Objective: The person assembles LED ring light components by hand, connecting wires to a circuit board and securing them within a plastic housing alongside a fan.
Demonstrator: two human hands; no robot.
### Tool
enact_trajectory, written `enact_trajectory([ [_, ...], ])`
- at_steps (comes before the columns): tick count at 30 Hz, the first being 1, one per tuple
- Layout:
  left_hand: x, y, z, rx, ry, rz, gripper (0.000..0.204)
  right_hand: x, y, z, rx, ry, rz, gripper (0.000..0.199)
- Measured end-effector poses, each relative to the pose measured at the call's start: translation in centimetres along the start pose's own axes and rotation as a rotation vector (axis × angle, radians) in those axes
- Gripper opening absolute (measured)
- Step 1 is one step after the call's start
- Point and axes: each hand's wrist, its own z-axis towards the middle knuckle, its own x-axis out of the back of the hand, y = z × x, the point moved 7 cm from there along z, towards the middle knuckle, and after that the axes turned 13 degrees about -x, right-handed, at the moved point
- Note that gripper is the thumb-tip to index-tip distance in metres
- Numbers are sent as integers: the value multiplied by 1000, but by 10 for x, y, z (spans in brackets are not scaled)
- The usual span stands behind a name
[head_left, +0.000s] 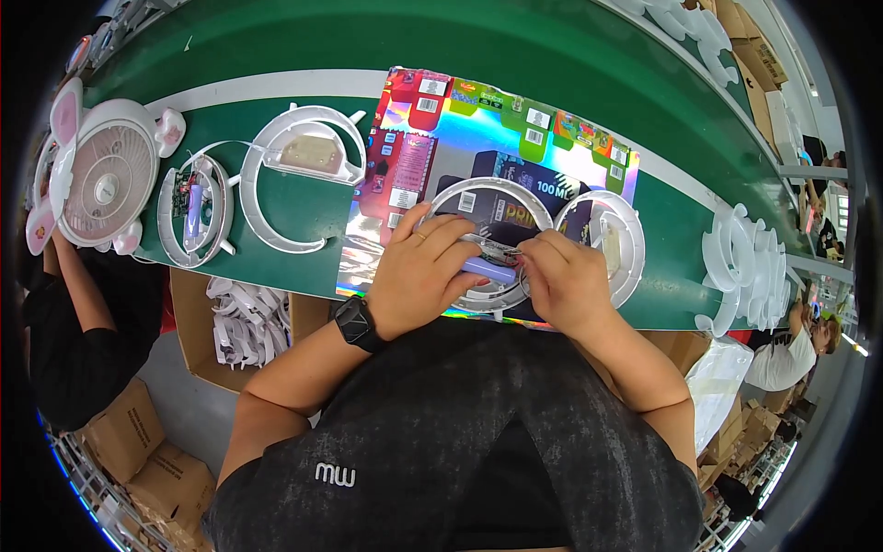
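your left grip (414, 274) curls by purple cylinder (491, 270), hold unclear; right grip (572, 285) pinches something hidden; hasty pull may dislodge cylinder

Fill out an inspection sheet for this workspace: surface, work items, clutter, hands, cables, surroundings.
Surface: green bench, shiny printed sheet on it.
Work items: white ring housing with purple cylinder; second white ring to its right.
Clutter: eared fan, cylinder-fitted housing and open ring left; white parts right.
Hands: left hand at the purple cylinder; right hand, fingertips bunched near its right end, grip unclear.
Cables: thin pale line toward the open ring, possibly a wire.
Surroundings: open carton below bench; co-worker at left.
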Motion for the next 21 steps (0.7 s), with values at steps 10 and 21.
enact_trajectory([
  [10,1,0,0,1,13,-6,33,-2,5,-4,45,115,81,19],
  [21,1,-3,-2,17,31,-30,34,-4,2,-5,5,101,82,18],
])
